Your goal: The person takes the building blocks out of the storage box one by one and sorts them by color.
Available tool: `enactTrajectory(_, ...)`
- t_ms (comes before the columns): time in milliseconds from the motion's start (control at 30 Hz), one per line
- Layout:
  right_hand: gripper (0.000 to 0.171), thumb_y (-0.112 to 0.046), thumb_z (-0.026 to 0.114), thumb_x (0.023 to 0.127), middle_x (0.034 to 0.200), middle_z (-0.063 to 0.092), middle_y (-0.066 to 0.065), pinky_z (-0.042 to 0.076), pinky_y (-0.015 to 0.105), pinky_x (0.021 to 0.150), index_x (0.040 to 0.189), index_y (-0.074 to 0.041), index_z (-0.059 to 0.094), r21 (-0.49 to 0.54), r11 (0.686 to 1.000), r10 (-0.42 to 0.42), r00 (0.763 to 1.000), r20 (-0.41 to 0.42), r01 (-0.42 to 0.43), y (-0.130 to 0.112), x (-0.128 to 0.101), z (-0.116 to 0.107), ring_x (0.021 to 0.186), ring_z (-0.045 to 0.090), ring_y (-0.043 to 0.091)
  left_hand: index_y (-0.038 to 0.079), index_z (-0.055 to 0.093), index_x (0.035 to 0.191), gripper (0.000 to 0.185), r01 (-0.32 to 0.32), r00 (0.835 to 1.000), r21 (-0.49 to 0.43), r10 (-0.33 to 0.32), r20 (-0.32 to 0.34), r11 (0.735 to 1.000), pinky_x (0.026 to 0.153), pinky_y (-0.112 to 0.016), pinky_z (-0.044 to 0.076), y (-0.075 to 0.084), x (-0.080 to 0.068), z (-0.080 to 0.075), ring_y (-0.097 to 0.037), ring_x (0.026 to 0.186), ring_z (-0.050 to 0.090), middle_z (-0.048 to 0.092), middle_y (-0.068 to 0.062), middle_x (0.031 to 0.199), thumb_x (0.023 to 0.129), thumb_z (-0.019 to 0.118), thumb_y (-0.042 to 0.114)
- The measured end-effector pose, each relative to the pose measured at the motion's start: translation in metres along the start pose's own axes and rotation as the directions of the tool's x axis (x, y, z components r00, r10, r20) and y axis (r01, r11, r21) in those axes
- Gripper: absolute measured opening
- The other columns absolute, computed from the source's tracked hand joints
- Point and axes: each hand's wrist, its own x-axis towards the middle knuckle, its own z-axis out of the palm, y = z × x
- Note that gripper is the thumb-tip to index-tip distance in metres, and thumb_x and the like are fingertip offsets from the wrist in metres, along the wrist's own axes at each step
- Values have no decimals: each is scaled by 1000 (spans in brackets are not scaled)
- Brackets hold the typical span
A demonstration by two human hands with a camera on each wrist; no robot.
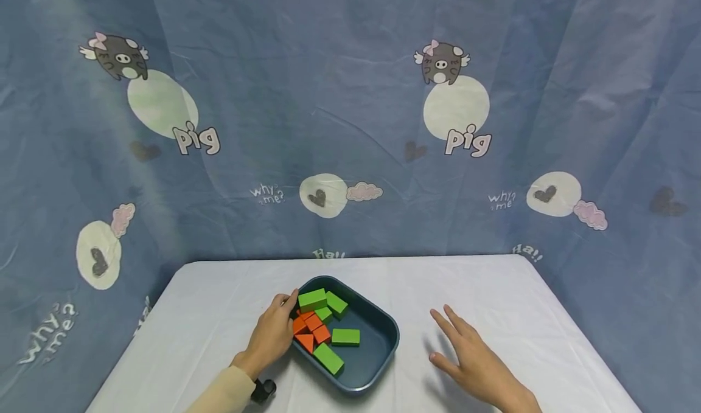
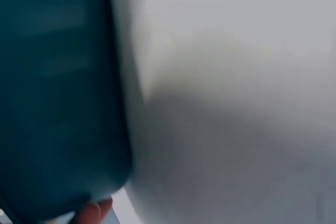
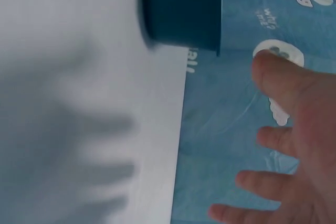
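Observation:
A dark blue tray (image 1: 378,346) sits in the middle of the white-clothed table. It holds several green blocks (image 1: 345,337) and several orange blocks (image 1: 312,329) bunched at its left side. My left hand (image 1: 282,319) grips the tray's left rim, fingers curled over the edge next to a green block (image 1: 312,299). The left wrist view shows the tray's outer wall (image 2: 58,103) up close, with one fingertip (image 2: 94,213) below it. My right hand (image 1: 454,340) hovers over the cloth to the right of the tray, fingers spread and holding nothing. In the right wrist view the spread hand (image 3: 294,145) is apart from the tray (image 3: 181,6).
The white tablecloth (image 1: 219,315) covers the whole table, whose far edge meets a blue curtain (image 1: 350,127) printed with pigs. A black wrist strap device (image 1: 263,390) sits at my left sleeve. Bare cloth lies on both sides of the tray.

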Motion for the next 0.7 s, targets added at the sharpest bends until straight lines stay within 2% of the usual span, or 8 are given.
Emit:
enactTrajectory(167, 78, -31, 78, 92, 159, 37, 18, 44, 60, 106, 158, -16, 40, 47, 997, -53, 997, -48, 56, -5, 9, -1, 139, 45, 42, -5, 47, 149, 57, 67, 998, -3, -67, -13, 998, 62, -36, 53, 8, -11, -3, -22, 74, 60, 54, -25, 130, 92, 56, -9)
enactTrajectory(367, 75, -33, 78, 92, 155, 46, 14, 47, 56, 104, 155, -10, 44, 76, 990, -106, 985, -137, 118, -11, 22, -4, 138, 48, 35, -4, 45, 151, 58, 166, 986, 13, -166, -17, 986, 51, -32, 48, 20, -25, -4, -21, 69, 57, 52, -28, 129, 93, 55, -8)
enactTrajectory(567, 71, -38, 74, 95, 152, 50, 12, 58, 49, 88, 153, -10, 45, 183, 979, -59, 988, -145, 85, -16, 37, -6, 123, 60, 35, -7, 45, 149, 59, 212, 977, 39, -210, -36, 977, 45, -32, 43, 32, -41, -3, -22, 65, 55, 49, -32, 129, 91, 59, -7)
enactTrajectory(700, 70, -40, 74, 94, 150, 51, 12, 59, 45, 88, 153, -12, 46, 232, 968, -59, 986, -158, 95, -22, 50, -8, 121, 62, 33, -8, 46, 148, 58, 223, 973, 53, -218, -72, 973, 42, -31, 39, 36, -46, -2, -20, 61, 50, 48, -34, 128, 92, 60, -6)
